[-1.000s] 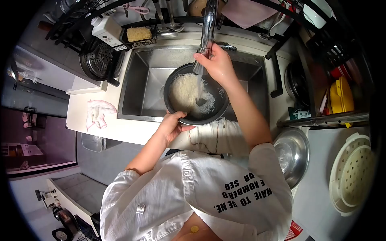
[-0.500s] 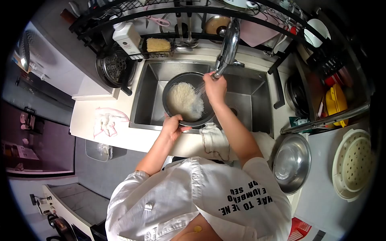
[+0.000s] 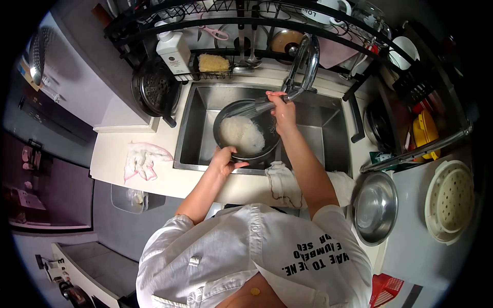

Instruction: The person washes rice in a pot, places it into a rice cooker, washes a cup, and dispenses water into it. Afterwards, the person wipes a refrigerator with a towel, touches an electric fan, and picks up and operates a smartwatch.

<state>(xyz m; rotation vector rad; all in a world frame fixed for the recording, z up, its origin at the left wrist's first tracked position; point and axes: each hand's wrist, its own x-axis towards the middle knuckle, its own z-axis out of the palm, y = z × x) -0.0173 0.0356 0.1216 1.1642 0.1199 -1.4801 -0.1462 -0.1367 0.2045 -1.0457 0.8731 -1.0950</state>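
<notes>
Currently, left hand point(image 3: 224, 158) grips the pot point(image 3: 246, 134) rim; right hand point(image 3: 281, 109) clasps the faucet spout point(image 3: 287, 95). Keep the pot level under the stream.

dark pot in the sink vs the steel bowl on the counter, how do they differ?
The dark pot is black inside and holds white rice; the steel bowl is shiny silver and looks empty. The dark pot sits over the sink, gripped at its near rim by the left hand, with the right hand at the faucet above it; the steel bowl rests untouched on the counter. Both are round and open-topped.
</notes>
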